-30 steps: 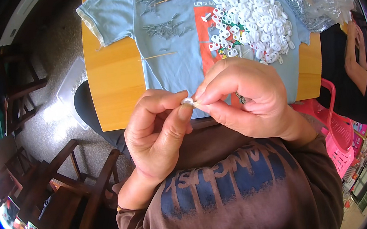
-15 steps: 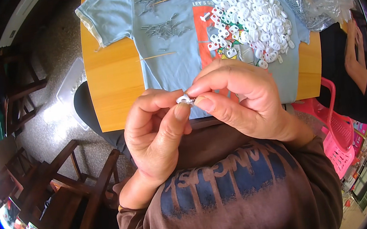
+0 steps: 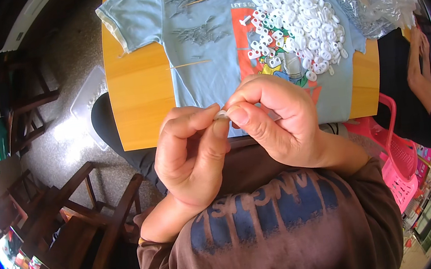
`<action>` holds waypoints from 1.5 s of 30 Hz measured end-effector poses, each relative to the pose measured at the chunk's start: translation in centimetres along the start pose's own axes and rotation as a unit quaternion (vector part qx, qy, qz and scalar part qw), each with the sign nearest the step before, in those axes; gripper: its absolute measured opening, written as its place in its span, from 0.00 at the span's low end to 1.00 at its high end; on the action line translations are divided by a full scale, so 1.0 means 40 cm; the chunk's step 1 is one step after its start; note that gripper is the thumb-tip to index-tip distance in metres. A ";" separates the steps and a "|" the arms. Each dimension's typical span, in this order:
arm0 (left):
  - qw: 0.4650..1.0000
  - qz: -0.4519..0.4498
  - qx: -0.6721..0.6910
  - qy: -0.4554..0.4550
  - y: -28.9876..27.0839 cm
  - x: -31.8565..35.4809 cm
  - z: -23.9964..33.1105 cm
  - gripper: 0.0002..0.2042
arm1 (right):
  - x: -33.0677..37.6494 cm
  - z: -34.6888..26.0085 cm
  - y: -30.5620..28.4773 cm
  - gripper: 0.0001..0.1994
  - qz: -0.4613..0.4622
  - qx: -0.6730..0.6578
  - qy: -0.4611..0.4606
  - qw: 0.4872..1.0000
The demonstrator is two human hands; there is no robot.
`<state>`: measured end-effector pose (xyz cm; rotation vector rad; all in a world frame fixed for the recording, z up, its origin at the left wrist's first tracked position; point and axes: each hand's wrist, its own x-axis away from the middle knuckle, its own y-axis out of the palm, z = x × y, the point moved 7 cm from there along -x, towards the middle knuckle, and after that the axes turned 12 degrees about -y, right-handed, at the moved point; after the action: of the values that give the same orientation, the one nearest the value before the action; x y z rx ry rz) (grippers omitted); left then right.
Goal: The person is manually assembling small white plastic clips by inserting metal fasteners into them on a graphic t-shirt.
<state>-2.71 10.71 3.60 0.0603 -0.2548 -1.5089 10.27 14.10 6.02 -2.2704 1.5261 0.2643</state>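
My left hand [image 3: 189,150] pinches a small white plastic piece [image 3: 221,114] between thumb and forefinger, above the table's near edge. Thumb and forefinger of my right hand [image 3: 286,121] close on the piece's other side, so the fingertips of both hands nearly meet and cover most of it. Beyond my right hand, a heap of white oval plastic pieces with holes [image 3: 315,27] lies on a light blue T-shirt [image 3: 194,91]. Small grey metal springs [image 3: 204,32] are spread in loose piles on the shirt's left part.
Thin wooden sticks [image 3: 189,64] lie among the springs. Clear plastic bags [image 3: 371,8], one holding grey parts, rest at the table's far right. Another person's arm [image 3: 418,69] is at the right, above a pink plastic chair or basket [image 3: 400,172]. Dark wooden chairs [image 3: 73,241] stand left.
My fingertips have drawn closer together, and the white piece now shows less between them. Both hands have shifted slightly rightward in the view, as has the table.
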 end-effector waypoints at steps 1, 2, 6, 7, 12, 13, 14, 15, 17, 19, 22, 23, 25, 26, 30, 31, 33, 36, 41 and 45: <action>0.999 -0.008 0.026 -0.017 -0.001 -0.002 -0.005 0.08 | 0.001 0.007 0.003 0.05 0.002 -0.034 0.023 0.999; 0.999 -0.008 0.025 -0.018 -0.002 -0.003 -0.005 0.08 | 0.000 0.010 0.004 0.05 0.003 -0.035 0.023 0.999; 0.993 -0.015 0.088 -0.073 -0.003 -0.005 -0.021 0.08 | -0.006 -0.003 -0.006 0.03 0.012 0.034 -0.069 0.997; 0.992 -0.017 0.097 -0.081 -0.001 -0.006 -0.021 0.08 | -0.005 -0.016 -0.008 0.04 0.008 0.073 -0.114 0.991; 0.990 -0.028 0.104 -0.093 0.006 -0.005 -0.030 0.07 | -0.001 -0.017 -0.016 0.04 0.018 0.078 -0.118 0.990; 0.991 -0.037 0.095 -0.087 0.010 -0.005 -0.029 0.07 | 0.003 -0.014 -0.018 0.05 0.025 0.084 -0.117 0.989; 0.993 -0.032 0.083 -0.083 0.007 -0.003 -0.027 0.07 | 0.005 -0.014 -0.018 0.05 0.028 0.088 -0.117 0.989; 0.993 -0.032 0.075 -0.080 0.010 -0.001 -0.027 0.07 | 0.008 -0.014 -0.017 0.04 0.016 0.089 -0.115 0.989; 0.995 -0.022 0.055 -0.077 0.002 0.003 -0.032 0.07 | 0.017 -0.013 -0.007 0.03 0.029 0.102 -0.123 0.987; 0.995 -0.008 0.052 -0.088 -0.009 0.012 -0.044 0.06 | 0.028 -0.002 0.003 0.03 0.034 0.097 -0.126 0.987; 0.988 0.002 0.051 -0.144 -0.013 0.018 -0.070 0.06 | 0.042 0.018 0.013 0.04 0.055 0.090 -0.124 0.987; 0.988 -0.005 0.052 -0.145 -0.011 0.018 -0.074 0.06 | 0.048 0.029 0.013 0.04 0.044 0.084 -0.102 0.990; 0.977 -0.008 0.086 -0.193 -0.014 0.019 -0.097 0.06 | 0.058 0.043 0.011 0.05 0.038 0.085 -0.092 0.991; 0.978 -0.011 0.085 -0.193 -0.005 0.015 -0.097 0.06 | 0.061 0.050 0.010 0.06 0.028 0.082 -0.082 0.993; 0.966 0.012 0.135 -0.218 0.012 -0.003 -0.100 0.06 | 0.060 0.030 -0.047 0.10 0.042 0.126 -0.085 0.988; 0.964 0.009 0.148 -0.219 0.018 -0.010 -0.099 0.06 | 0.065 0.028 -0.070 0.11 0.049 0.153 -0.090 0.983; 0.968 0.007 0.144 -0.204 0.016 -0.016 -0.104 0.06 | 0.079 0.038 -0.130 0.10 0.045 0.189 -0.056 0.979; 0.969 0.003 0.155 -0.190 0.010 -0.020 -0.109 0.06 | 0.123 0.038 -0.246 0.08 0.111 0.308 -0.021 0.945; 0.958 0.041 0.164 -0.232 0.012 -0.022 -0.127 0.06 | 0.207 0.047 -0.294 0.09 0.076 0.413 0.023 0.907; 0.959 -0.022 0.172 -0.224 0.050 -0.035 -0.111 0.06 | 0.210 0.058 -0.271 0.10 0.050 0.470 0.036 0.881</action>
<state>0.09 11.72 -0.53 -0.0002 -0.8855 -1.4948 23.64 11.53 3.17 -1.4284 1.3647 -0.4583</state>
